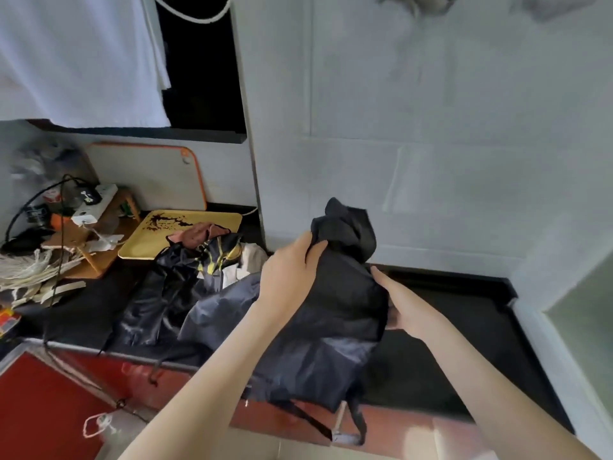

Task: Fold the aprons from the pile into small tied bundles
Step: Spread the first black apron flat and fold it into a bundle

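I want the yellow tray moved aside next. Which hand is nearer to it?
Left. The left hand grips the bunched top of the dark apron, right of the yellow tray; the right hand holds the apron's other side, farther right.

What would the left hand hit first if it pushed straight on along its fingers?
The bunched top of the black apron that the left hand grips; behind it, probably the grey wall.

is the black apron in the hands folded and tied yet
Not yet: the black apron hangs loose, bunched at the top in the left hand, held at its side by the right hand, straps dangling untied.
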Available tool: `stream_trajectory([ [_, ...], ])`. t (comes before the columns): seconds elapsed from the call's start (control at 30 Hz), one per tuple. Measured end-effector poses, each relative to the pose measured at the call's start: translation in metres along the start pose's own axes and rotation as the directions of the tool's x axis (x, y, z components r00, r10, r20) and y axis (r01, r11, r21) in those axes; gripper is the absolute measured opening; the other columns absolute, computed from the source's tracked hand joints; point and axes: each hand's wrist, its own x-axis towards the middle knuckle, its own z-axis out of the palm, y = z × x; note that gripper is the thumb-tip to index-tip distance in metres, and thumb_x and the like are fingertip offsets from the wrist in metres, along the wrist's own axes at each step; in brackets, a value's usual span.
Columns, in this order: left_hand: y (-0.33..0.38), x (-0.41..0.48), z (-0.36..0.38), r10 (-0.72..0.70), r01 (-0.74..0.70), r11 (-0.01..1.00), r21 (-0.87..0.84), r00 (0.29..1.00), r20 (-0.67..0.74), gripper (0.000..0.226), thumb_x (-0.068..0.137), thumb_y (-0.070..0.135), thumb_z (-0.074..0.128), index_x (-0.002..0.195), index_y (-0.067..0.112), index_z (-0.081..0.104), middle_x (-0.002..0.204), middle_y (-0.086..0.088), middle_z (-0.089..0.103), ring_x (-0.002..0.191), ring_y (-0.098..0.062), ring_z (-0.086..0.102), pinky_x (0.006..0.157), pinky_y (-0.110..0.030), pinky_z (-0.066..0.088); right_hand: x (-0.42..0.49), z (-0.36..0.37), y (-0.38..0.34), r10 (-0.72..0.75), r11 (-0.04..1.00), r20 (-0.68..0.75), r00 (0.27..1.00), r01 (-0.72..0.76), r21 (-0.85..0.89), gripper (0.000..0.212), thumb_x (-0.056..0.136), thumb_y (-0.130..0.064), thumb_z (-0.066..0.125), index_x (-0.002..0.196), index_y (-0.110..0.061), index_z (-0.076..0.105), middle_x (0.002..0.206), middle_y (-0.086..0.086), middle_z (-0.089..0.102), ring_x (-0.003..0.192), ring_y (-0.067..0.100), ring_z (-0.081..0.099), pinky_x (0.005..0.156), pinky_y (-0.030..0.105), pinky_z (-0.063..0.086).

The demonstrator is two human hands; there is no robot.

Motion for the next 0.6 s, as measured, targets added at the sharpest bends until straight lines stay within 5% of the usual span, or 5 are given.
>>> stream_trajectory([
  [0.13,0.048,-0.043,0.005,-0.070,0.074,0.996,-0.046,0.995,0.068,0.031,0.099,0.038,0.045,0.085,0.011,0.044,0.056,0.001,0.046,0.058,-0.023,0.049,0.053,-0.034,0.032,-0.049,-0.032,0.025,-0.182,0.937,0.107,0.977,0.139,0.320,0.040,0.093,-0.035,0.059,0.125,-0.012,0.061,0.123,0.005,0.066,0.116,0.022,0.060,0.106,0.039,0.041],
  [0.2,0.064,-0.058,0.004,-0.125,0.164,0.977,-0.140,0.960,0.250,0.028,0.096,0.044,0.048,0.084,0.019,0.053,0.067,0.002,0.059,0.067,-0.017,0.057,0.059,-0.025,0.040,-0.073,-0.049,0.027,-0.259,0.895,0.099,0.961,0.200,0.398,0.040,0.093,-0.027,0.059,0.127,-0.005,0.060,0.124,0.009,0.065,0.116,0.024,0.061,0.102,0.037,0.044],
  [0.33,0.103,-0.080,-0.006,-0.084,0.422,0.874,-0.241,0.620,0.780,0.046,0.089,0.066,0.040,0.085,0.029,0.068,0.078,0.008,0.068,0.073,-0.013,0.065,0.079,-0.030,0.055,-0.113,-0.078,0.016,-0.368,0.873,-0.019,0.929,0.353,0.336,0.013,0.094,-0.015,0.057,0.100,-0.007,0.066,0.098,0.011,0.072,0.090,0.023,0.071,0.073,0.031,0.056],
  [0.47,0.121,-0.075,-0.009,-0.062,0.322,0.904,-0.281,0.749,0.660,0.044,0.089,0.051,0.058,0.123,0.025,0.051,0.108,0.016,0.062,0.096,0.003,0.060,0.091,-0.023,0.048,-0.139,-0.098,0.007,-0.474,0.858,-0.076,0.877,0.479,0.184,0.016,0.091,-0.011,0.060,0.075,-0.013,0.057,0.077,0.010,0.063,0.077,0.029,0.059,0.071,0.033,0.045],
  [0.6,0.129,-0.067,-0.005,-0.082,0.327,0.777,-0.538,0.900,0.429,0.089,0.082,0.034,0.073,0.148,0.026,0.013,0.144,0.009,0.031,0.120,0.002,0.043,0.093,-0.010,0.038,-0.160,-0.112,0.001,-0.533,0.844,-0.003,0.846,0.531,-0.072,0.011,0.084,-0.019,0.067,0.084,-0.012,0.059,0.084,0.014,0.062,0.086,0.031,0.057,0.077,0.040,0.040],
])
